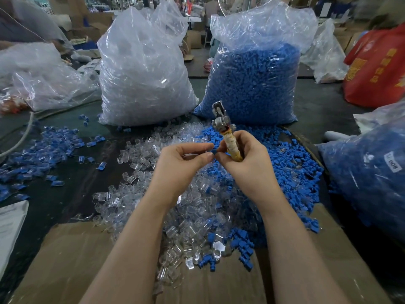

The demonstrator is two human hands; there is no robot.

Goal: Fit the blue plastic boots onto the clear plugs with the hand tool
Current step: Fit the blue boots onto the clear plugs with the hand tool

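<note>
The right hand [245, 159] grips the hand tool [228, 137] upright by its wrapped handle. The left hand [184, 163] pinches a blue boot [214, 152] beside it, above the heap of clear plugs [175, 194].

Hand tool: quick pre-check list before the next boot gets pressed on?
1. Hand tool gripped in right hand, metal head up: ok.
2. Blue boot pinched by left hand fingers: ok.
3. Clear plug in the pinch: cannot tell, fingers hide it.
4. Boot seated in the tool head: not ok, head looks empty.
5. Loose clear plugs and loose blue boots within reach on the table: ok.
</note>
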